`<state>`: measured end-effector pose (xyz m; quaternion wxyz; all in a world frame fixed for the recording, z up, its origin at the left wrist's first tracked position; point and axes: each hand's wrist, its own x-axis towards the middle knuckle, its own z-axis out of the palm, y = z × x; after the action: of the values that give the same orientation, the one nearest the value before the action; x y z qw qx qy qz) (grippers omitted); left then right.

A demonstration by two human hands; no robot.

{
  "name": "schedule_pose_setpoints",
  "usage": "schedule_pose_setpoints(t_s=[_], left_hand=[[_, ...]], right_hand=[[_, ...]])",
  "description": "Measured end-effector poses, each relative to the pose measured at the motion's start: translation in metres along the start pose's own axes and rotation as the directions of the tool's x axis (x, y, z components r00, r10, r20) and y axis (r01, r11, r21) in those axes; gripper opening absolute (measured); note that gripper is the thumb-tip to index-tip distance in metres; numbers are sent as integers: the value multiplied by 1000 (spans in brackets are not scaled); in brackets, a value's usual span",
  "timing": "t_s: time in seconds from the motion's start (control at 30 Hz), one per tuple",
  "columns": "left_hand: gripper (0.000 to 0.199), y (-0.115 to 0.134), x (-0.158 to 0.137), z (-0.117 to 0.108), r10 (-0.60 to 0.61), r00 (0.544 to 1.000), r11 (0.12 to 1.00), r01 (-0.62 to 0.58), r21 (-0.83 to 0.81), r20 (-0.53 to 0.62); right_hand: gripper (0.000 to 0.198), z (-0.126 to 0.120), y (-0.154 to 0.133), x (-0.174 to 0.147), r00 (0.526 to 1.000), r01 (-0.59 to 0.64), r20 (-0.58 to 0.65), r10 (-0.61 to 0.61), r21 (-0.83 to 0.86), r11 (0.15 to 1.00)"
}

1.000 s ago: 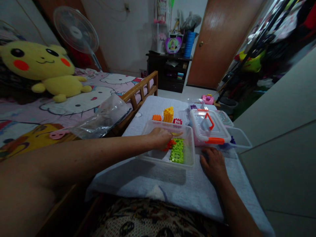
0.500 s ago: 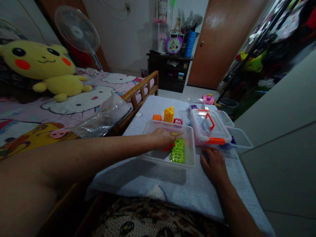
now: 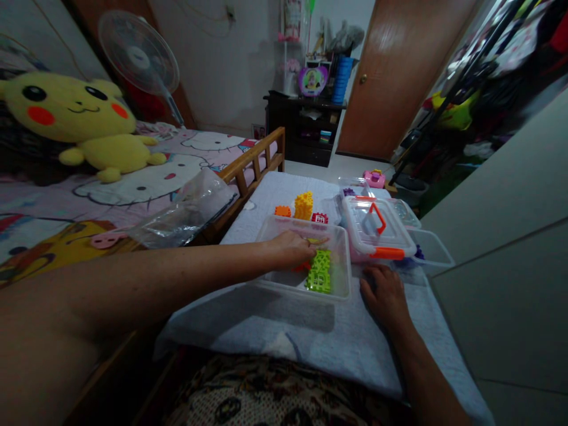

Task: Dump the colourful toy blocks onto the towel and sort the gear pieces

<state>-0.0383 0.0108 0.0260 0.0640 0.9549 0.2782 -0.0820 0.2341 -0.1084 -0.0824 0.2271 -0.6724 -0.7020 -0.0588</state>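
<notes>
My left hand [image 3: 293,249] reaches into a clear plastic bin [image 3: 344,284]. Its fingers are bent down together over an orange-red building block [image 3: 302,267]; what lies between the fingertips is hidden. Beside them in the bin lie joined lime-green building blocks [image 3: 319,278], one with a window pattern. A yellowish piece [image 3: 318,241] shows just beyond the fingers. On the cloth to the bin's right rests my right hand [image 3: 385,293], holding nothing, its fingers loosely bent and thumb apart. It is close to a lidded clear box [image 3: 377,228] with orange latches and handle.
Behind the bin stand a yellow block stack [image 3: 304,205], an orange block [image 3: 283,211] and a red window block [image 3: 320,218]. An open clear container [image 3: 437,251] sits right of the lidded box. A wooden bed rail [image 3: 255,155] and plastic bag [image 3: 186,207] border the left.
My left hand has shifted slightly right and lower in the bin, covering more of the orange-red block. The right hand has stayed in place.
</notes>
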Motion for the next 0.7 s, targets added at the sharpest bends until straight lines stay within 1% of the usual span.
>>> schedule_pose_setpoints(t_s=[0.13, 0.23, 0.3, 0.37, 0.4, 0.47, 0.5, 0.53, 0.57, 0.6, 0.67, 0.7], left_hand=[[59, -3, 1, 3, -8, 999, 1000, 8, 1, -41], [60, -7, 1, 7, -40, 996, 999, 39, -23, -75], [61, -10, 0, 5, -26, 995, 999, 23, -29, -100], [61, -11, -4, -4, 13, 993, 1000, -16, -25, -117], [57, -11, -6, -11, 25, 993, 999, -28, -25, -113], [42, -14, -12, -32, 10, 996, 999, -12, -30, -83], [32, -18, -16, -43, -26, 997, 999, 23, -38, -78], [25, -23, -19, -53, -57, 992, 997, 52, -48, -108], [22, -30, -22, -62, -82, 980, 995, 71, -65, -182], [21, -39, -25, -69, -114, 955, 991, 92, -93, -275], [22, -64, -28, -74, -217, 872, 973, 154, -174, -440], [22, -78, -28, -73, -278, 832, 957, 194, -217, -481]], right_hand=[[21, 0, 0, 0, 1000, 9, -3, -9, 8, 1000], [21, 0, 1, 0, 1000, 16, -4, -16, 8, 1000], [22, 0, 1, 0, 1000, 14, -8, -14, 0, 1000], [23, 1, 1, -1, 1000, 12, -6, -12, -9, 1000], [23, 1, 1, -1, 1000, 10, -4, -10, -12, 1000], [23, 1, 1, -1, 1000, 8, -1, -8, -13, 1000], [23, 1, 1, -1, 1000, 7, 0, -7, -13, 1000], [22, 1, 1, -1, 1000, 5, 0, -5, -13, 1000], [21, 0, 1, -1, 1000, 4, -1, -4, -12, 1000], [21, 0, 1, -1, 1000, 7, -1, -7, -8, 1000], [21, 1, 2, -2, 1000, 14, -8, -14, 4, 1000], [21, 2, 3, -2, 1000, 19, -14, -19, 12, 1000]])
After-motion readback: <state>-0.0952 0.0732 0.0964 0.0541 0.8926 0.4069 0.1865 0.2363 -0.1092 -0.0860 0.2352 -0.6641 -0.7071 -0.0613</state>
